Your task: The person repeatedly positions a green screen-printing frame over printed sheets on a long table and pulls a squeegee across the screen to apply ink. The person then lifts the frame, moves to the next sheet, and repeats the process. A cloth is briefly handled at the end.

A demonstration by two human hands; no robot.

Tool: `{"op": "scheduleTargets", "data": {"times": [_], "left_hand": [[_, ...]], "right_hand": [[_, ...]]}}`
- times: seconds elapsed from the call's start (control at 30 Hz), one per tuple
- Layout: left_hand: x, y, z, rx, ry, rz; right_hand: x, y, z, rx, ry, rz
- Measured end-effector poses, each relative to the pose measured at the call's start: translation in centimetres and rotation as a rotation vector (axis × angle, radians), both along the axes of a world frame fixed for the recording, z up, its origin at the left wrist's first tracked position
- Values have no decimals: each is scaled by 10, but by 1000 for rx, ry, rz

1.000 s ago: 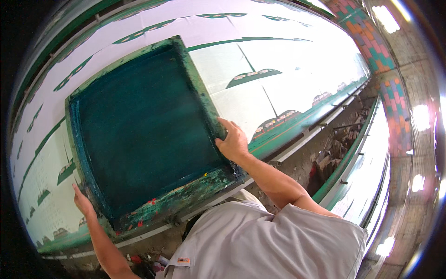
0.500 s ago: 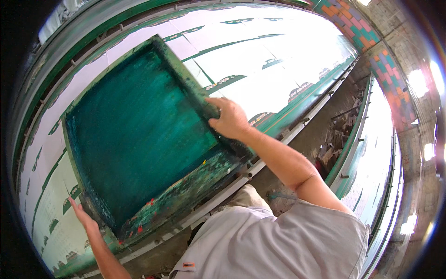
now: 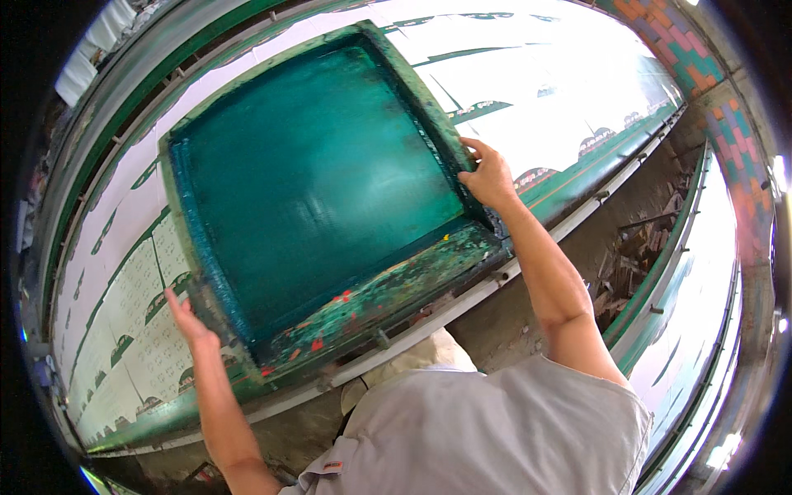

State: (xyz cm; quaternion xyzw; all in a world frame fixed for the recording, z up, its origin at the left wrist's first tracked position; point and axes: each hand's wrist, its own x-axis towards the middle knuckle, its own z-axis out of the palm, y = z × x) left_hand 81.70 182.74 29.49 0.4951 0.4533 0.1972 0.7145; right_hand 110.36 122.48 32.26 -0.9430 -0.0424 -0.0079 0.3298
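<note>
A large screen-printing frame (image 3: 396, 66) with a dark teal, ink-covered mesh lies tilted over a long printing table. Its near rim is thick with green paint and dotted with red and yellow spots. My right hand (image 3: 488, 180) grips the right rim, thumb on the inner side and fingers over the outer edge. At the near end of the left rim is my left hand (image 3: 195, 323), fingers stretched out along the outer side. Whether its palm presses on the rim cannot be made out. White sheets with green printed patterns (image 3: 124, 293) lie on the table around the frame.
A metal rail (image 3: 569, 216) with short pegs runs along the table's near edge. Across an aisle with piled debris (image 3: 648, 260) stands another long table (image 3: 689, 289) on the right. A patterned brick wall (image 3: 681, 41) is at the far right.
The screen-printing frame now appears farther right and higher in view, both hands staying at its sides. More of the printed sheets shows at its left.
</note>
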Motion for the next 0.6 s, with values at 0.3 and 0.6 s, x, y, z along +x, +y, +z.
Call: {"op": "scheduleTargets", "data": {"times": [0.3,0.6], "left_hand": [[75,-172,-25,106,-18,71],[93,-231,-39,152,-52,72]], "right_hand": [[76,-144,-32,44,78,-114],[103,-201,-56,103,105,-109]]}}
